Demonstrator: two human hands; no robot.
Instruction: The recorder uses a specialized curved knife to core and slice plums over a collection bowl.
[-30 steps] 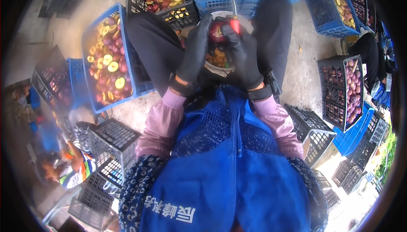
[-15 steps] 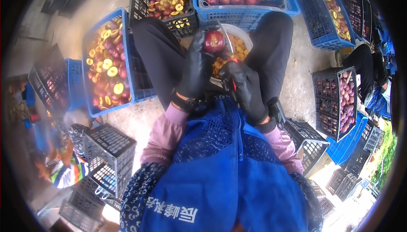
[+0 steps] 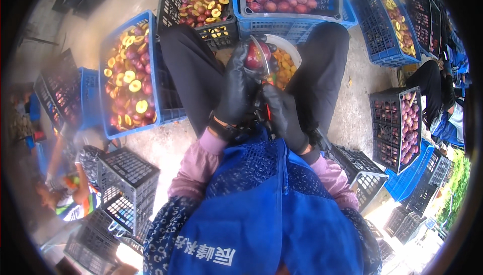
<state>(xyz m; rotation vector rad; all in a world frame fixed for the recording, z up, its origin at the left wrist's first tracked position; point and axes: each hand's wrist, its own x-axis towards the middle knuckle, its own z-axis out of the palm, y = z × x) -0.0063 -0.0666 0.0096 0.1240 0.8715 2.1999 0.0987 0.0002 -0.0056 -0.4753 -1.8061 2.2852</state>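
Observation:
My left hand [image 3: 238, 86], in a black glove, is closed round a dark red plum [image 3: 253, 60]. My right hand [image 3: 284, 111], gloved likewise, grips a knife [image 3: 262, 56] by its red handle. The knife's curved blade points away from me and lies across the plum's right side; whether it has cut in cannot be told. Below both hands, between my knees, stands a pale bucket [image 3: 296, 50] containing yellow-orange pieces of fruit, partly covered by my gloves.
Left of my leg sits a blue crate [image 3: 156, 91] of halved plums. Beyond my knees are a black crate [image 3: 166, 4] of halves and a crate [image 3: 242, 14] of whole plums. More crates [image 3: 386, 119] stand at right. A person's arm [image 3: 80, 187] shows at lower left.
The knife has swung left, its blade passing from beside the plum to across it. My right hand has moved slightly left and nearer me.

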